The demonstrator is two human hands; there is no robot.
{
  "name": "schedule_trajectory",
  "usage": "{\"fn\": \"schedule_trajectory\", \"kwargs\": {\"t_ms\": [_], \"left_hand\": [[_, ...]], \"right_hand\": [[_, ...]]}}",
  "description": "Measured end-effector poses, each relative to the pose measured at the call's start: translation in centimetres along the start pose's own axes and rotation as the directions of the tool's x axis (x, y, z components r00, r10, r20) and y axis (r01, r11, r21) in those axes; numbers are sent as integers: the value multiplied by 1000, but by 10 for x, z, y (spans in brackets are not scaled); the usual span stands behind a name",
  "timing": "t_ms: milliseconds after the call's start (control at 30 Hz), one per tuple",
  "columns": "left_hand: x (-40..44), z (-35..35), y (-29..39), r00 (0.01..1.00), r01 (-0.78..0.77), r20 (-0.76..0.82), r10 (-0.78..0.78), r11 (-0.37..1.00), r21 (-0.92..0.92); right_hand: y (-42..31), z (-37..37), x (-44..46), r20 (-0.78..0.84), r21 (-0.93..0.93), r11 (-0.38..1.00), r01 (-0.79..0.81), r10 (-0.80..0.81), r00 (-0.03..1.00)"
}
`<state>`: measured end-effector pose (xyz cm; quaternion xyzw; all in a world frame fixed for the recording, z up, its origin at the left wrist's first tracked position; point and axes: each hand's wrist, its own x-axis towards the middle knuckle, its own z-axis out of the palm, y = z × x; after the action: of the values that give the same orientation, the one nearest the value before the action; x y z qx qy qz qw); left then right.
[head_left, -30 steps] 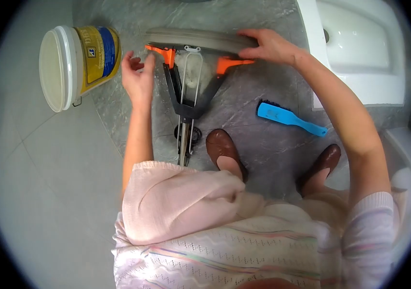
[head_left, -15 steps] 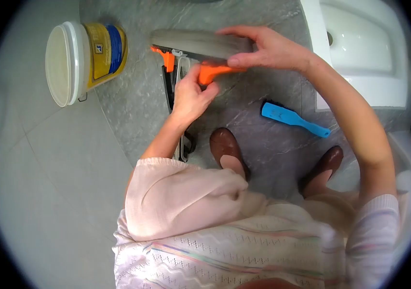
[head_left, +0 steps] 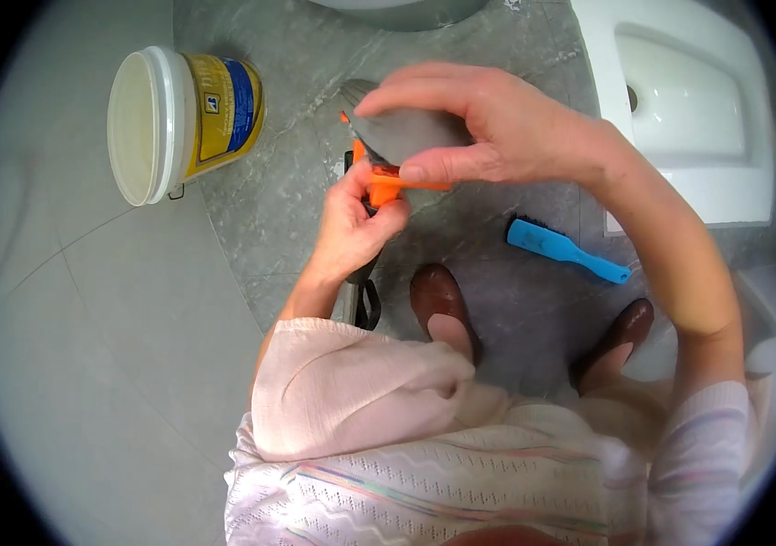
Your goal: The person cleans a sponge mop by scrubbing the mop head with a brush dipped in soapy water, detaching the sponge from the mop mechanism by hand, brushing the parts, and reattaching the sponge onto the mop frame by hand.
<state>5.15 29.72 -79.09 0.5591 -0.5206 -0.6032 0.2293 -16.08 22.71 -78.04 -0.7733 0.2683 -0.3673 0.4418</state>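
Observation:
Held between both hands is a broom head (head_left: 415, 132) with grey bristles and an orange-and-black base. My left hand (head_left: 351, 223) is closed round the orange part of the base, thumb and fingers pinching it. My right hand (head_left: 515, 127) curves over the bristles, fingers on the far side and thumb along the orange edge. Below my left wrist a black and metal handle piece (head_left: 365, 305) shows partly; my forearm and sleeve hide the rest. On the floor to the right, nearest my right forearm, lies a blue brush (head_left: 565, 250) with dark bristles.
A white-rimmed yellow and blue bucket (head_left: 165, 127) lies tilted at the left on the grey tiled floor (head_left: 133, 364). A white basin (head_left: 706, 196) stands at the upper right, and a pale rounded fixture (head_left: 415, 13) at the top edge. My brown shoes (head_left: 436, 289) are below the broom.
The broom head has turned, its far left end swinging nearer and its bristles tilting. My right hand has slid left over the bristles. The view has shifted slightly.

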Motion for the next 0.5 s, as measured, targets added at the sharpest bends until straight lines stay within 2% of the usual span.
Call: {"fn": "schedule_trajectory", "kwargs": {"t_ms": [67, 200, 300, 367, 500], "left_hand": [[-1, 1, 8, 1000, 5, 19, -4, 997, -83], [-3, 1, 16, 998, 61, 25, -59, 997, -55], [-3, -4, 19, 997, 73, 42, -72, 997, -34], [-2, -6, 16, 999, 44, 18, -44, 999, -28], [1, -16, 19, 999, 43, 36, -39, 990, -133]], "right_hand": [[-4, -7, 5, 92, 52, 996, -68, 63, 994], [-14, -21, 22, 245, 36, 968, -250, 234, 941], [-15, -20, 32, 219, 8, 953, -302, 293, 931], [-12, -17, 37, 201, 18, 961, -277, 268, 942], [-11, -13, 40, 227, 115, 952, -285, 254, 940]]}}
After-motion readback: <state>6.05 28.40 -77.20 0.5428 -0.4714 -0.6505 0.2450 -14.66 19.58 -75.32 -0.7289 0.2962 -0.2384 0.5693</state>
